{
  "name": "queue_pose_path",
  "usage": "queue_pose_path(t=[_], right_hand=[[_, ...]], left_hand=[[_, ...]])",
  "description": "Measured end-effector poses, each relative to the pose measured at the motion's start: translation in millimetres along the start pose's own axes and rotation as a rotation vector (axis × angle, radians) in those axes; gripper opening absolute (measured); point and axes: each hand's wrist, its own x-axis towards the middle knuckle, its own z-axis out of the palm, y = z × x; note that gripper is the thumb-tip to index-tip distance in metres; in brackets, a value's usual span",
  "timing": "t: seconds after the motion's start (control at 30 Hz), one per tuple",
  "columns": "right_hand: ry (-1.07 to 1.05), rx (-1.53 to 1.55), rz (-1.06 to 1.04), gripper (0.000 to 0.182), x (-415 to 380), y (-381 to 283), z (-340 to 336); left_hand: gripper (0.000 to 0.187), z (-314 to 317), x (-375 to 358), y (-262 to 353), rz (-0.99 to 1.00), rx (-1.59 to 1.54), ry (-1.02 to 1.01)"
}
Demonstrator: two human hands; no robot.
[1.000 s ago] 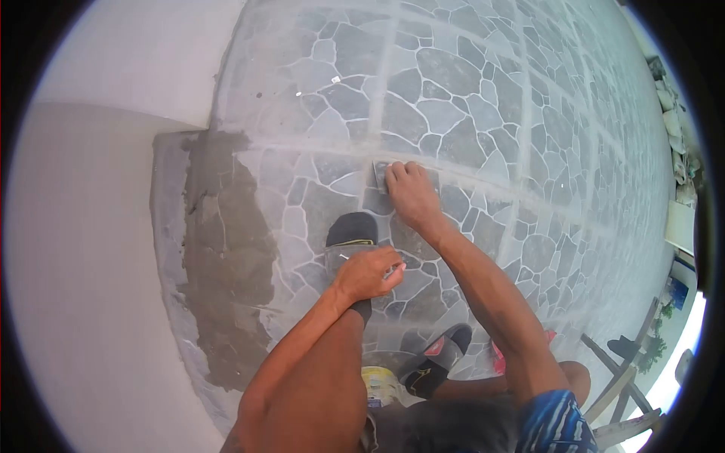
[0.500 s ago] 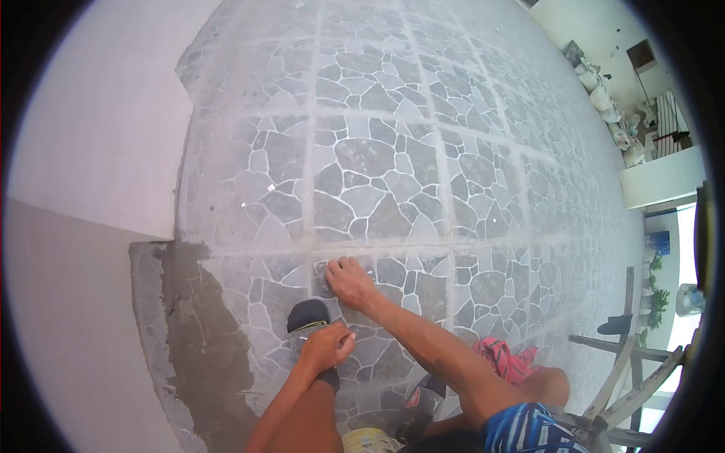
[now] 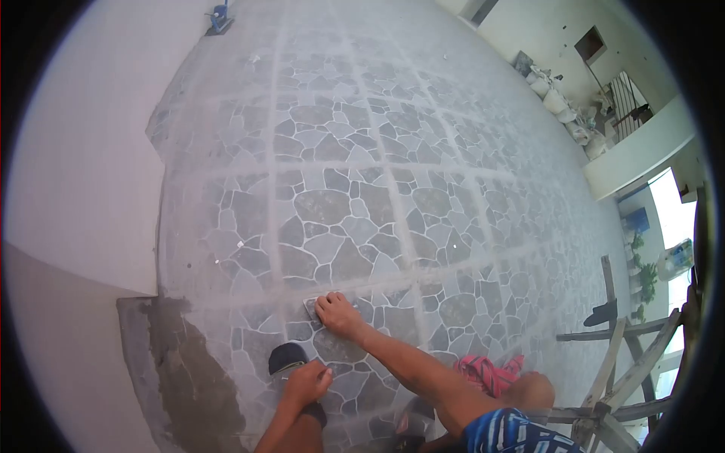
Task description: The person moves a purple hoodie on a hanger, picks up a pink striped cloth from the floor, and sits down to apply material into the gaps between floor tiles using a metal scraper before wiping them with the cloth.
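My right hand [image 3: 340, 313] presses down on the stone-pattern floor [image 3: 325, 208], its fingers curled over a thin, flat grey piece [image 3: 310, 307]. Only an edge of that piece shows; the hand covers the rest. Nearer to me, my left hand [image 3: 306, 383] is closed in a loose fist beside my knee, above a dark shoe [image 3: 288, 357]. The inside of that fist is hidden. Pale joint lines run between the grey stone shapes around my right hand.
A brown-grey patch [image 3: 192, 377] lies along the wall [image 3: 75, 151] on the left. Pink cloth [image 3: 487, 374] is by my leg. A wooden stand [image 3: 615, 370] is at right. White sacks [image 3: 557, 104] line the far right, and a blue object [image 3: 219, 16] stands far left.
The view has tilted up, showing more of the far floor. My right hand has shifted slightly right across the floor, still on the flat piece. My left hand stays closed near the knee.
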Motion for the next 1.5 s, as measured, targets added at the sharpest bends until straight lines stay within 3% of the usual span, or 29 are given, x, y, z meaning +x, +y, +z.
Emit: queue_pose_path(t=[0.23,1.1,1.3,1.4,1.5], right_hand=[[-0.028,-0.014,0.016,0.021,0.1,-0.8,-3.3],[0.037,0.040,0.015,0.015,-0.2,0.0,-0.9],[-0.070,0.094,-0.005,0.015,3.4,9.0,3.7],[-0.455,0.045,-0.043,0.018,17.1,28.4,-33.3],[-0.502,-0.010,-0.134,0.016,25.1,55.6,-83.2]], left_hand=[[0.015,-0.7,1.4,1.5,0.083,0.022,0.037],[0.017,-2.8,2.1,5.3,0.033,0.012,0.006],[0.018,-2.5,1.6,1.3,0.057,0.005,-0.009],[0.018,-1.1,0.1,-0.7,0.128,0.012,0.057],[0.017,1.8,-0.2,-5.2,0.160,0.028,0.088]])
